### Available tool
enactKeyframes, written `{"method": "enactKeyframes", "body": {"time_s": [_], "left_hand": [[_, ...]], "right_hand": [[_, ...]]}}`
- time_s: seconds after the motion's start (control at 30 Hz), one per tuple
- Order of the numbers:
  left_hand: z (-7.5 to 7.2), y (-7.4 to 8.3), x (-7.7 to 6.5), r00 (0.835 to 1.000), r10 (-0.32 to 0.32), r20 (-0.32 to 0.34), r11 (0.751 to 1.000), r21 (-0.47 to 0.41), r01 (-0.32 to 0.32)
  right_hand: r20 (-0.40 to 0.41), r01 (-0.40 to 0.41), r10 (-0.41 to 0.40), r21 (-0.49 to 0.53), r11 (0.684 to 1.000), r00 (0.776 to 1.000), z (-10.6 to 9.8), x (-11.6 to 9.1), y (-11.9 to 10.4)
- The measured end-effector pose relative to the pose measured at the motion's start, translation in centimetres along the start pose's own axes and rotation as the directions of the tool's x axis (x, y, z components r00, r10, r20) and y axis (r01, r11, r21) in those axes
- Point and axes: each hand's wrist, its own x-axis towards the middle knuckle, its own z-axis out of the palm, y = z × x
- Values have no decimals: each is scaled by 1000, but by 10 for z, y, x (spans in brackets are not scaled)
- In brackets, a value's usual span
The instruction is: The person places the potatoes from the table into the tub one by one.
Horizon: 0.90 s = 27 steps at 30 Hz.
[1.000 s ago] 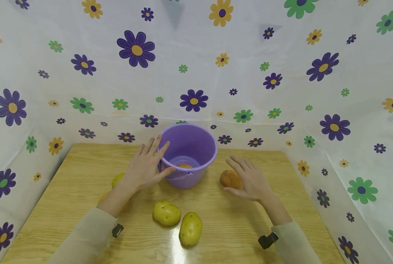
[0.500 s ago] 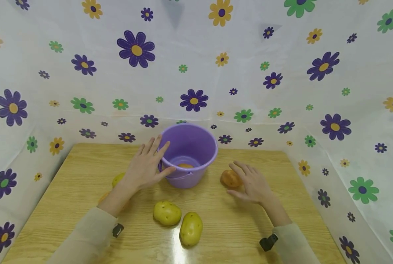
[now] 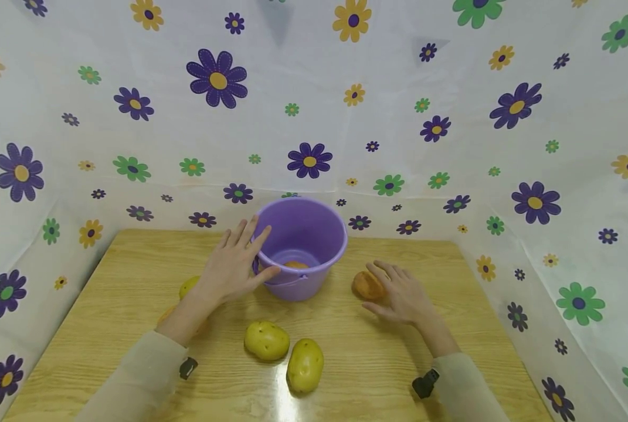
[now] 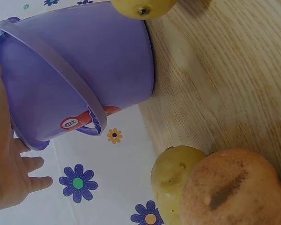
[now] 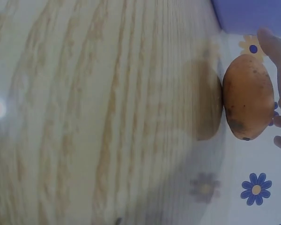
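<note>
My left hand [image 3: 231, 266] rests against the left rim of a purple bucket [image 3: 298, 288], fingers spread and mostly straight over its edge. The bucket stands upright at the table's back, its handle hanging down. Inside lies a partly hidden orange-brown thing [image 3: 295, 265]. To the bucket's right, my right hand [image 3: 404, 295] hovers close beside a brown potato [image 3: 367, 285], fingers loosely bent. In the right wrist view the potato [image 5: 247, 98] lies on the table under the fingers, with dark spots on its skin.
Two yellow potatoes [image 3: 267, 341] lie on the wooden table [image 3: 377, 375] in front of the bucket. Beside my left forearm are another yellow potato [image 4: 174, 173] and a tan one [image 4: 236, 187]. Flower-print sheeting [image 3: 387, 123] walls the table's back and sides.
My right hand has lowered slightly and shifted a little to the right by the brown potato, its fingers a bit more bent. The left hand and bucket stay still.
</note>
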Motion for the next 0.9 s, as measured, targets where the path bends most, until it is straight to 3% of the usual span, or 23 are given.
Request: {"method": "enactKeyframes", "body": {"time_s": [0.9], "left_hand": [[-3,3,-2,1000,1,-3,1000,-7,-1]], "right_hand": [[50,-25,25,-3,1000,998,17,6,6]]}}
